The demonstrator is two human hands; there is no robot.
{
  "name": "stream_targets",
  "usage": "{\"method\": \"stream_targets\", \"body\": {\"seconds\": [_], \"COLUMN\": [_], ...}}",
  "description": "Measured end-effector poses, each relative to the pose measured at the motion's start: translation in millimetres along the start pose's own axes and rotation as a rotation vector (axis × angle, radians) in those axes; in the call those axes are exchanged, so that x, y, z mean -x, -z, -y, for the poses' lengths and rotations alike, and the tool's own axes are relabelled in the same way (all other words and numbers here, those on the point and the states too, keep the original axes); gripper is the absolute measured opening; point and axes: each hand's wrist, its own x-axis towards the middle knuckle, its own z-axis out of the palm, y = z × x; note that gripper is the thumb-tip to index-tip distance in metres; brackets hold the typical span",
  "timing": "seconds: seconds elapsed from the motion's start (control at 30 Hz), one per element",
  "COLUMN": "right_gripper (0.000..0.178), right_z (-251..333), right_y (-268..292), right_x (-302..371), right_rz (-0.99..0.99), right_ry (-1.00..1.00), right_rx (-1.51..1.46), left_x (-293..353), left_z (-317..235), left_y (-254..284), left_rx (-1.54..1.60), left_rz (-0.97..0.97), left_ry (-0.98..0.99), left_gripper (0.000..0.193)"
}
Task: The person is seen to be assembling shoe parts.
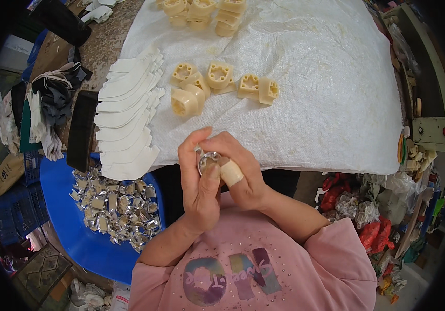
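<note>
My left hand [199, 194] and my right hand [243, 163] meet in front of my chest, at the near edge of a white woven sheet [316, 103]. Between them is a small shiny silver part [208, 161] with a rounded rim, and the fingers of both hands are closed round it. A cream-coloured piece [232, 173] lies by my right thumb; whether it is a wrap on the thumb or a part of the held thing, I cannot tell. Beyond the hands, several beige moulded blocks with holes [219, 74] lie on the sheet.
White curved strips [124, 119] overlap in a row along the sheet's left side, beside a black curved object [81, 129]. Below them stands a blue basin [72, 228] holding many silver-and-cream pieces [119, 205]. More beige blocks [230, 15] sit at the far edge.
</note>
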Motion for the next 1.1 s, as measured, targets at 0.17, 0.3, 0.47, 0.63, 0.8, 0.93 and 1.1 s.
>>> {"method": "stream_targets", "body": {"seconds": [0.17,0.3,0.47,0.63,0.8,0.93,1.1], "right_gripper": [0.034,0.034,0.028,0.02,0.018,0.019,0.018], "right_z": [18.4,22.9,29.0,19.8,8.0,11.6,13.1], "right_y": [11.0,24.3,25.6,31.7,40.0,48.0,34.5], "right_x": [-8.7,-18.3,-25.4,-19.3,-24.3,-27.8,-22.1], "right_rz": [0.031,-0.104,0.13,0.041,0.075,0.249,0.133], "right_ry": [-0.39,-0.083,-0.116,-0.018,-0.495,-0.355,-0.075], "right_rx": [-0.231,0.236,0.499,0.274,-0.437,-0.18,0.312], "left_x": [-10.9,-11.7,-18.0,-10.7,-14.7,-13.5,-17.2], "left_z": [-7.9,-11.6,1.2,-6.8,-30.4,-33.0,-27.1], "left_y": [6.5,6.8,11.0,20.1,26.0,23.8,19.2], "left_rx": [0.345,0.098,-0.385,-0.397,-0.535,-0.655,-0.651], "left_rz": [0.081,0.088,0.091,0.129,0.154,0.187,0.14], "left_ry": [0.161,0.04,-0.503,-0.182,-0.181,-0.279,-0.24], "left_gripper": [0.074,0.08,0.076,0.058,0.047,0.046,0.044]}}
